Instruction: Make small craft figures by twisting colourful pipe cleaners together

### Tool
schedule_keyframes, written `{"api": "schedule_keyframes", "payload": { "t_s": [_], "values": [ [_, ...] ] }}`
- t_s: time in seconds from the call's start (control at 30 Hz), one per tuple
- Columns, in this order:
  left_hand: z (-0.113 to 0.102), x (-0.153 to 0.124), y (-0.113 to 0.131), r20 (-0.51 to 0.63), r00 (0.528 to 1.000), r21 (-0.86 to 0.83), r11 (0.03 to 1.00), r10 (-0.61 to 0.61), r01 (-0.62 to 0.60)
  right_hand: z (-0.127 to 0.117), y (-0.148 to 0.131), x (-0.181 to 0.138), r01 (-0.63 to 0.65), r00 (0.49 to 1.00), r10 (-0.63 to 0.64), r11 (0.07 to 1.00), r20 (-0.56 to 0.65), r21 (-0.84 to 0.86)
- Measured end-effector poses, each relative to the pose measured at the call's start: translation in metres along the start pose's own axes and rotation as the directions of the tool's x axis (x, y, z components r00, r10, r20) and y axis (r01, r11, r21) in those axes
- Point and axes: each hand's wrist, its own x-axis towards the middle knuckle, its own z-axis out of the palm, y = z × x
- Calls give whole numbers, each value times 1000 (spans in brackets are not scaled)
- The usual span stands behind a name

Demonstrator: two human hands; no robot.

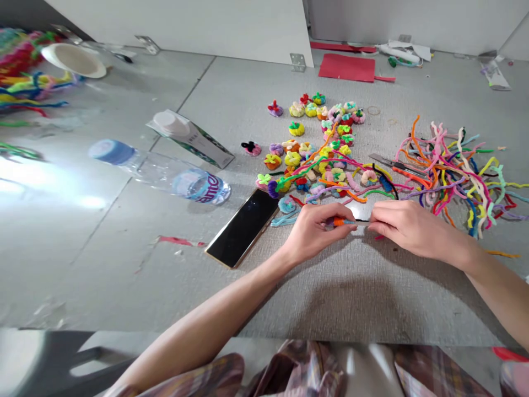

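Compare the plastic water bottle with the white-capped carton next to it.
The water bottle is clear and round with a blue cap; the carton is opaque, flat-sided and printed, with a white cap. The bottle is longer and lies nearer the phone; the carton lies farther back. Both lie on their sides on the grey table, caps pointing left.

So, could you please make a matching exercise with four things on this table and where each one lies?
Things:
1. phone
2. water bottle
3. red sheet
4. paper cup

Places:
A. far side of the table, near the white wall
B. on its side at the far left corner, beside a colourful pile
C. face up, just left of the left hand
D. lying on its side, left of the phone

Pairs: 1-C, 2-D, 3-A, 4-B
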Motion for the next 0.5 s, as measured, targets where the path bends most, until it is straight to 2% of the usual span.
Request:
{"api": "schedule_keyframes", "payload": {
  "t_s": [0.3, 0.5],
  "values": [
    [0, -1, 1, -74, 985, -28, 987, 157, -160, 3, 5, 2, 26, 1000, -28, 983, 7, 182],
    [1, -3, 1, -74, 981, -83, 979, 180, -186, 3, 7, 3, 46, 999, -48, 977, 3, 210]
  ]
}}
